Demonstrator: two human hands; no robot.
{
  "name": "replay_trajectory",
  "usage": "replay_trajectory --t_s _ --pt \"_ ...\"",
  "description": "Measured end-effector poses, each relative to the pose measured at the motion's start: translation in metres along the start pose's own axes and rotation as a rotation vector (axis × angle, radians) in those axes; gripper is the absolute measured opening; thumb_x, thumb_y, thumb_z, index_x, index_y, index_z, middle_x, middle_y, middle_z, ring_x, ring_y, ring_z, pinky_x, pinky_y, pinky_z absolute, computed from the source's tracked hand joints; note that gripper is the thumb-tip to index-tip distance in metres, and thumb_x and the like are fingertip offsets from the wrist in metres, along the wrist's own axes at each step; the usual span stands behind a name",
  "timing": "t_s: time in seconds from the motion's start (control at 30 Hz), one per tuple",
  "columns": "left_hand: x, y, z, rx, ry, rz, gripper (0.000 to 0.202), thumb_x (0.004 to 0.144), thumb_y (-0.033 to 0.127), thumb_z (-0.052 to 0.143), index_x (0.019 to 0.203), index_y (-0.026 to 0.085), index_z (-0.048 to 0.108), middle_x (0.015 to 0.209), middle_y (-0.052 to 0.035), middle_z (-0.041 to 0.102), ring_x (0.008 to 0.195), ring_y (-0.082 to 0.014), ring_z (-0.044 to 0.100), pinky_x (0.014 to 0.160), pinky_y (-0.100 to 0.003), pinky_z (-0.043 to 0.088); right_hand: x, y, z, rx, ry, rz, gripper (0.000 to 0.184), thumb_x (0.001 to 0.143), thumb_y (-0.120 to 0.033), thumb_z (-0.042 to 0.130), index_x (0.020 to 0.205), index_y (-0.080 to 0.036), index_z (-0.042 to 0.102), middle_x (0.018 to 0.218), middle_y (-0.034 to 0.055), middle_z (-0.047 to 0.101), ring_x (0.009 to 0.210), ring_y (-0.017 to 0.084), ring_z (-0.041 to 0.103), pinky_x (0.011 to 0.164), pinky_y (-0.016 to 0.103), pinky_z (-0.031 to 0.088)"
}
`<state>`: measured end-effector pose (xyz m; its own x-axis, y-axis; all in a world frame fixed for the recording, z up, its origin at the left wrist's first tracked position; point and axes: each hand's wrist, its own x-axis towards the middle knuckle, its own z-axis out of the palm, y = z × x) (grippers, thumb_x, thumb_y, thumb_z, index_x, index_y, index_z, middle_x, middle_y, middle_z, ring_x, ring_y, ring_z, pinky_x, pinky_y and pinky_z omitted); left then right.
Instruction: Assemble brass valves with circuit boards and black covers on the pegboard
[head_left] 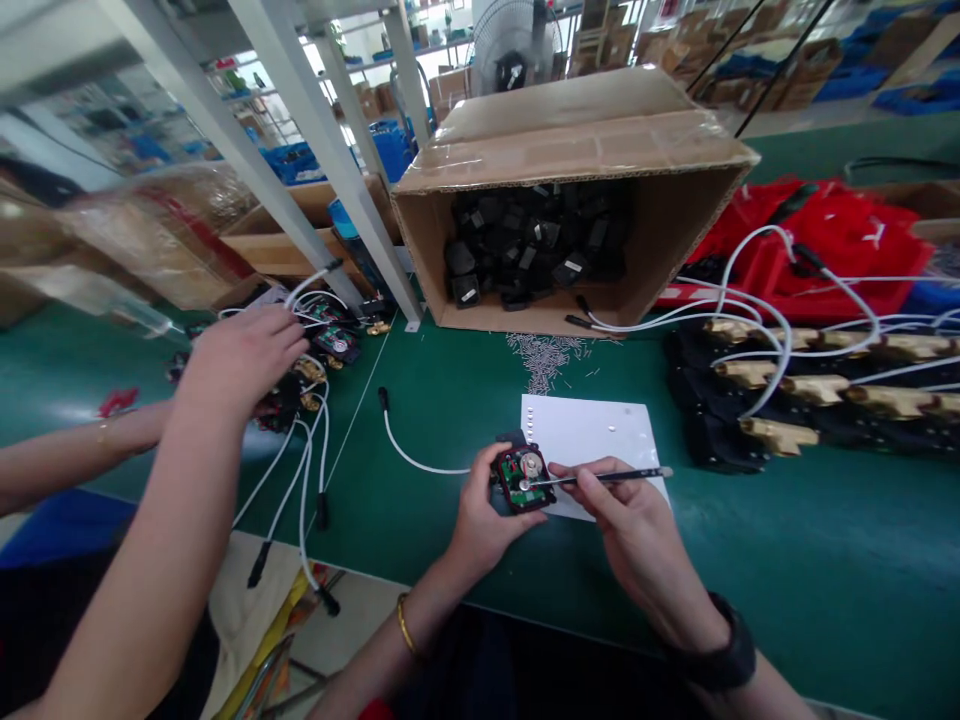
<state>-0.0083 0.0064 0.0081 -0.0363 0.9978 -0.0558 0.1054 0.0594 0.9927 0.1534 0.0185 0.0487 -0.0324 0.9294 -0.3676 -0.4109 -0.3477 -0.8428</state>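
My left hand (482,518) is closed around a small open black device (516,492) with a green circuit board and a round, pale metal part inside. A white cable (420,465) with a black plug runs left from it. In my right hand (628,515) is a slim dark pen-like tool (626,476), pinched between thumb and fingers. Its tip is over the board, at a small round silvery piece (525,485); whether it touches is too small to tell. Under my right hand lies a white sheet (585,430) with several small silvery discs along its left edge.
A cardboard box (577,150) of black housings lies behind a pile of small pins (547,357). Black units with brass fittings (780,437) and white cables line the right, near red bags (840,240). At left, a co-worker's hands (244,360) handle similar units beside a metal post (337,150).
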Motion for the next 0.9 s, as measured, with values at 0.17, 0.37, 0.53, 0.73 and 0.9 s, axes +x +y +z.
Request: replay_trajectory --t_s 0.17,0.37,0.53,0.73,0.9 --pt "0.0013 0.0002 0.0005 -0.006 -0.009 -0.006 0.079 0.054 0.025 0.082 0.123 0.022 0.044 0.126 -0.0091 0.049 0.120 -0.0295 0.045 0.104 -0.044 0.037 0.0001 -0.0025 0.0017 0.006 0.017 -0.003 0.040 0.060 -0.046 0.080 0.074 -0.015 0.059 0.085 0.0089 0.066 0.080 0.020 0.060 0.076 0.030 0.047" --pt "0.0014 0.0021 0.0008 -0.017 0.000 -0.015 0.078 0.054 0.025 0.082 0.122 0.022 0.044 0.126 -0.0081 0.049 0.120 -0.0289 0.046 0.104 -0.043 0.037 0.0016 -0.0019 0.0037 -0.047 0.028 -0.033 0.041 0.062 -0.048 0.079 0.077 -0.014 0.059 0.086 0.0103 0.066 0.081 0.021 0.060 0.076 0.032 0.047" --pt "0.0020 0.0028 0.0012 -0.024 0.000 -0.018 0.077 0.055 0.024 0.081 0.123 0.022 0.044 0.125 -0.0082 0.050 0.119 -0.0287 0.047 0.104 -0.042 0.037 0.0006 -0.0005 0.0047 -0.089 0.026 -0.065 0.039 0.064 -0.047 0.077 0.078 -0.014 0.061 0.087 0.0092 0.065 0.081 0.020 0.060 0.076 0.030 0.047" --pt "0.0019 0.0000 0.0016 -0.008 0.001 -0.001 0.077 0.057 0.024 0.080 0.124 0.021 0.042 0.127 -0.0088 0.048 0.121 -0.0284 0.045 0.105 -0.042 0.036 0.0014 0.0008 0.0056 -0.103 0.031 -0.073 0.038 0.065 -0.046 0.077 0.078 -0.013 0.061 0.087 0.0094 0.065 0.081 0.020 0.060 0.074 0.028 0.046" --pt "0.0025 -0.0005 0.0016 0.009 0.008 0.017 0.077 0.057 0.024 0.080 0.124 0.020 0.042 0.127 -0.0093 0.049 0.120 -0.0282 0.046 0.105 -0.043 0.036 0.0030 0.0008 0.0057 -0.104 0.036 -0.075 0.040 0.064 -0.046 0.078 0.078 -0.013 0.061 0.086 0.0093 0.066 0.079 0.019 0.060 0.073 0.027 0.047"
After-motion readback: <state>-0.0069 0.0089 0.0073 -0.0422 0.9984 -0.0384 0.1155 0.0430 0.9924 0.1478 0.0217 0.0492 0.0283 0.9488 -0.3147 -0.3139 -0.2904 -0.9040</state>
